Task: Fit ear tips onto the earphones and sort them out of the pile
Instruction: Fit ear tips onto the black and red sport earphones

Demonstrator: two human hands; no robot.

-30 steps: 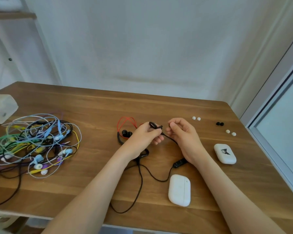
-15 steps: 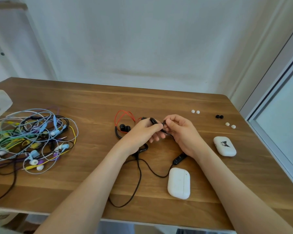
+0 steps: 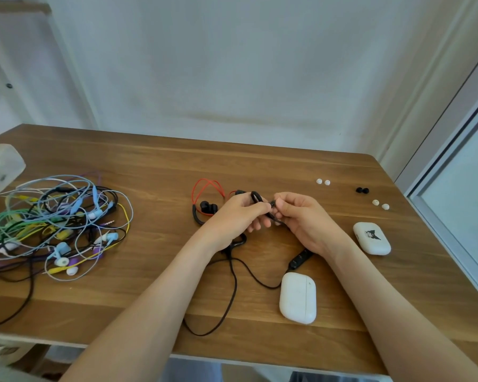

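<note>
Both hands meet mid-worktop (image 3: pixel 149 293). Left hand (image 3: pixel 233 217) pinches the black earphone (image 3: pixel 255 196) by its ear hook; right hand (image 3: pixel 301 219) fingertips closed on the bud end, touching the left. Its black cable (image 3: pixel 232 285) trails toward the near edge, inline remote (image 3: pixel 300 260) beside the right wrist. Tangled earphone pile (image 3: pixel 53 221) far left. Loose ear tips: white pair (image 3: pixel 323 181), black pair (image 3: pixel 362 190), another white pair (image 3: pixel 380 204), far right. Two white cases (image 3: pixel 298 297) nearby.

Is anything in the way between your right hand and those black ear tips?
Nothing visible. From the right hand to the black ear tips there is only bare table; the white tips sit off to the side.
</note>
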